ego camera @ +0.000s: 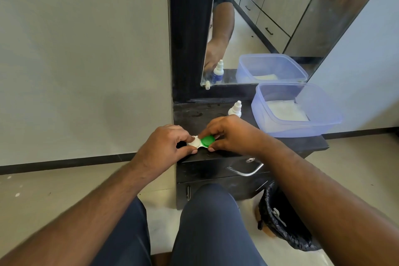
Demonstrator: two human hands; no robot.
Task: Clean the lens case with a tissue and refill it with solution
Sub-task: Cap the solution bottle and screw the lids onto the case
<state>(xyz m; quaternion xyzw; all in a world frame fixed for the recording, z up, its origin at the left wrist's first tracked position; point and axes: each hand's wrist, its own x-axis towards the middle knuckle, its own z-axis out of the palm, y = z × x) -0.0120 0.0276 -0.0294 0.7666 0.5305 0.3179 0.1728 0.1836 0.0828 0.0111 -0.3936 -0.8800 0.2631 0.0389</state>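
One lens case (200, 141) with two caps, left hand (168, 147) pinching the white cap (194, 141), right hand (233, 134) gripping the green cap (207, 140), one bottle (235, 109), one tub (319, 124) of tissues (285, 110)

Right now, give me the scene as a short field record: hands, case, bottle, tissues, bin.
left hand: grips the white-cap end of the case
right hand: fingers on the green cap
case: both caps on, held over the front of the black cabinet
bottle: upright on the cabinet top behind the hands, capped
tissues: inside the clear tub, right of the bottle
bin: black-lined, on the floor right of the cabinet
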